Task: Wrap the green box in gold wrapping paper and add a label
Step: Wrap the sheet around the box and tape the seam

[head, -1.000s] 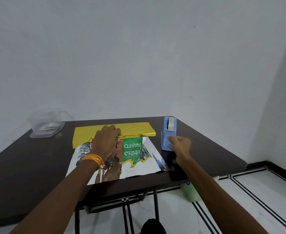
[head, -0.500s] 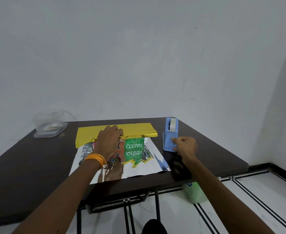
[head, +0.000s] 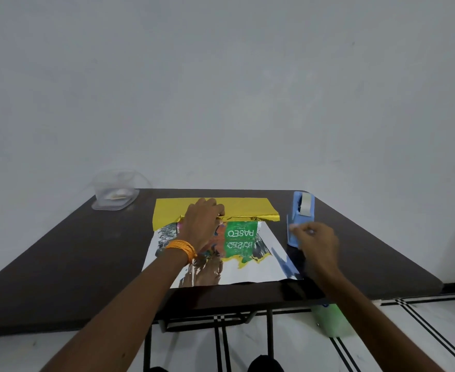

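View: head camera, the only one.
Risk, flap: if the left hand [head: 201,226] lifts or slides before tape goes on, the gold flap could spring back off the box [head: 241,233]; the foil looks stiff and slippery.
Risk, tape: the dispenser [head: 301,218] stands free, so a one-handed pull may drag or tip it, and a loose strip could curl onto itself.
Left hand: palm down, fingers together, pressing the flap's edge onto the box top.
Right hand [head: 317,240]: at the dispenser's near end, fingertips pinched on what looks like a pale tape end [head: 294,227]; too small to be sure.
Box: mid-worktop, towards the far edge, on the paper [head: 245,208], its near face and part of its top not yet covered.
Paper: far part folded over gold side up; silver underside reaches the worktop's [head: 73,264] near edge.
Dispenser: near the far right corner, just beside the paper.
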Demonstrator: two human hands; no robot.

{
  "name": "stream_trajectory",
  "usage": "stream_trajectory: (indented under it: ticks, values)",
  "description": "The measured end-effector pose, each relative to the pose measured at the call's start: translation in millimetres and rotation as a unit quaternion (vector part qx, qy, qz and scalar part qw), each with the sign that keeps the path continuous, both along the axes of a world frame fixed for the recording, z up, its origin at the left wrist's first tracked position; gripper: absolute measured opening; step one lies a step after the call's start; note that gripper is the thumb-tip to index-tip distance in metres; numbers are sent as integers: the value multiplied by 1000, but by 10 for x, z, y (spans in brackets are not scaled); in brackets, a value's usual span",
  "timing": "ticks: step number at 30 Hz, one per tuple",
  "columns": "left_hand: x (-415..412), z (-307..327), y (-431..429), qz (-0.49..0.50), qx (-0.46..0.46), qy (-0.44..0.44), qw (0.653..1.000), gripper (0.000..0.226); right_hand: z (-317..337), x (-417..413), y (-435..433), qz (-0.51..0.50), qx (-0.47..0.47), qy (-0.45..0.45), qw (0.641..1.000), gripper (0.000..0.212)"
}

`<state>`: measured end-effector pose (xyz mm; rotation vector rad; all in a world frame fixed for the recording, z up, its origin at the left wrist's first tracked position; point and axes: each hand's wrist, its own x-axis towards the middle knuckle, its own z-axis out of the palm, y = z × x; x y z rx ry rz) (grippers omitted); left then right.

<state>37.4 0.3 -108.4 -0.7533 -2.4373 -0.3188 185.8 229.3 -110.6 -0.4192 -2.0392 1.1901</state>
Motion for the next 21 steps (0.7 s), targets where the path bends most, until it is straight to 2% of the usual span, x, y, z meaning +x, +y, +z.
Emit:
stream_trajectory:
  ticks: [2,4,6,13,21]
  values:
    - [-10,8,-27,-13,7,-13,1000,23,156,-30,-311,105,-21,23,994,21]
    - [-24,5,-90,-35,23,-25,999,25,204,-141,-630,230,-85,13,969,18]
    - [-42,-3,-156,-68,57,-37,995,26,144,-301,-875,288,-117,-3,951,21]
    - [-70,34,-270,-117,90,-60,987,23,-61,-632,-1177,303,-237,-14,923,19]
    - [-105,29,-314,-141,106,-87,980,22,-157,-645,-1150,277,-237,-69,929,22]
